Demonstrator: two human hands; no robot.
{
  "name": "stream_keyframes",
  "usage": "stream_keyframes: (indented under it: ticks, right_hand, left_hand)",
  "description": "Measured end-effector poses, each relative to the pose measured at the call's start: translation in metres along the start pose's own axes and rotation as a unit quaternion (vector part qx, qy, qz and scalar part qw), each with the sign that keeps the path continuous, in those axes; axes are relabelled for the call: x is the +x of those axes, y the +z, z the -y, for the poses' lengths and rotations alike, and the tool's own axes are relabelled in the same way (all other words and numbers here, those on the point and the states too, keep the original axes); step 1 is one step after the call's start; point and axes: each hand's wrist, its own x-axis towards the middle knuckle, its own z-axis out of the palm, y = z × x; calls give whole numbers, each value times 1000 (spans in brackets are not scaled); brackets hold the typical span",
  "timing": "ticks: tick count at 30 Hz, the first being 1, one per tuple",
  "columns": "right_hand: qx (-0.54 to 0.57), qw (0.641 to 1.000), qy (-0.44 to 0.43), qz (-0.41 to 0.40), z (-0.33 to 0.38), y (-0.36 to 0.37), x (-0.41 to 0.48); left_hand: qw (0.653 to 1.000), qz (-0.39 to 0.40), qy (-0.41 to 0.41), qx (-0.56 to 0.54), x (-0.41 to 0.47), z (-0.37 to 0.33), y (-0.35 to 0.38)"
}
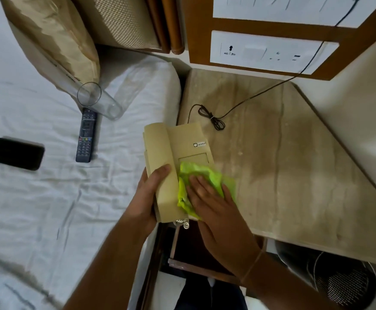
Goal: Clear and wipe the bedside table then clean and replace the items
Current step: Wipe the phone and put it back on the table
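Telephone (178, 153), beige, sits mid-frame at the bedside table (283, 164) edge; we grip its handset side with our left hand (146, 198), while our right hand (213, 202) lies flat, fingers spread, pressing a green cloth (196, 173) onto it.

Your left hand (147, 191) grips the beige phone (175, 157) by its handset side; right hand (213, 198) presses a green cloth (196, 173) flat on its face. Glass (98, 100), remote (86, 136), mobile (17, 153) lie on bed (37, 209). Bedside table (283, 153) holds only the black cord (213, 119).
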Motion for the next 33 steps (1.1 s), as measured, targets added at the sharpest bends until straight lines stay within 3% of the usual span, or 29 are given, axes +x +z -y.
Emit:
stream_keyframes:
  ticks: [4,7,13,18,22,33]
  right_hand:
    - [-48,995,-62,63,-14,-15,-38]
    - [-49,995,-69,57,-21,-30,-43]
    - [40,999,-28,18,-32,-64,-5]
    - [113,992,53,5,-63,-103,51]
    - [186,978,95,25,-93,-129,79]
    - [131,985,88,69,-58,-103,6]
  left_hand:
    - [999,-1,-29,-18,-3,2,9]
    - [998,25,-51,-11,-5,2,15]
    - [997,66,-43,19,-7,-11,31]
    - [989,89,-69,100,-15,-7,43]
    - [986,98,-59,121,-21,1,48]
    - [989,116,-61,72,-12,21,54]
